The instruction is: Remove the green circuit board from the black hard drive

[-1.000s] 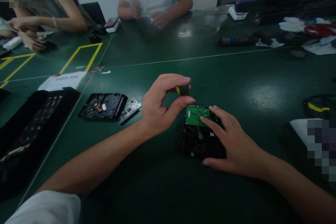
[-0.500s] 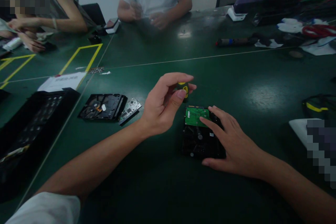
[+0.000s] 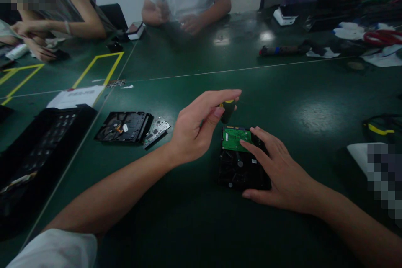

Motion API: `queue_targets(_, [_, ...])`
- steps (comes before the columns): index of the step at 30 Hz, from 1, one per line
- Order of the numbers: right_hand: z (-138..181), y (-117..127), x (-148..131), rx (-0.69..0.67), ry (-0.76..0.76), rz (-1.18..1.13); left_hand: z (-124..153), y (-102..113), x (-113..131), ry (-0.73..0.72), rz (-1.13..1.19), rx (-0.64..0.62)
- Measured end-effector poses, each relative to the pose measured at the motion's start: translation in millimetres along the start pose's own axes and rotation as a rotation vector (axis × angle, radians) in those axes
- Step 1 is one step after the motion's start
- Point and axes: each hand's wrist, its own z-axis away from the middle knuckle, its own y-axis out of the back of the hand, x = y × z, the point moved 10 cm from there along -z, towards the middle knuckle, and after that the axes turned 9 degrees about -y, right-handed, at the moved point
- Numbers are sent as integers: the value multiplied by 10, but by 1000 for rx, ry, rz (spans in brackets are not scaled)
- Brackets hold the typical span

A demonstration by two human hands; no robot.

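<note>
Pinching the screwdriver [image 3: 228, 109] by its black-and-yellow handle with the left hand [image 3: 193, 134]: thumb and fingertips closed round it, palm turned inward. Standing it nearly upright over the far left corner of the drive [image 3: 234, 173], at the edge of the green board [image 3: 235, 139]. Cannot tell whether the tip is seated in a screw, hidden as it is below the handle and fingers.

Pressing the right hand [image 3: 281, 173] flat on the drive, fingers spread and open, clasping nothing, index fingertip lying on the green board. Pinning the drive that way to the surface [image 3: 188, 222], board side up, close in front of the body.

Probably best done so:
- Keep the shaft square to the board, not leaning.
- Push down along the shaft while rolling the handle between the fingertips, to avoid slipping out of the screw head.
- Keep weight on the flat right palm against sliding or turning.
- Hold the right fingertips clear of the tip.

Counted:
- 2 hands at work.
- 1 screwdriver.
- 2 drives: 1 under the hands, 1 opened drive [image 3: 124, 126] well to the left.
- 2 boards: 1 green, 1 loose board [image 3: 157, 130] just beside the opened drive.
- 1 black tray [image 3: 34, 150] at far left.
- 1 paper [image 3: 75, 97] beyond the tray.
- At least 3 other people seated across.
</note>
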Motion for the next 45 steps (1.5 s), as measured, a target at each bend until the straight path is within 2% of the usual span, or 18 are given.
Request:
queue_targets(4, [-2,-4,0,-5,-7,2,11,-3,-9,0,1,-7])
queue_targets(10, [3,-15,7,2,-6,7,-29,74,63,-72,-99,56])
queue_targets(15, [3,-5,3,6,2,12,-19,118,53,-63,-124,95])
queue_targets(23, [-2,-10,6,-12,-12,7,42,-23,-57,72,46,-8])
queue_targets(27, [2,-5,5,-2,-14,8,49,-103,-61,92,140,-50])
queue_targets(35, [7,-16,5,4,-1,18,16,21,-47,73,87,30])
queue_targets(42, [1,-17,0,4,1,5,6,-84,-68,103,183,-37])
queue_targets(45, [3,-14,1,-2,0,9,15,-83,-76,106,168,-28])
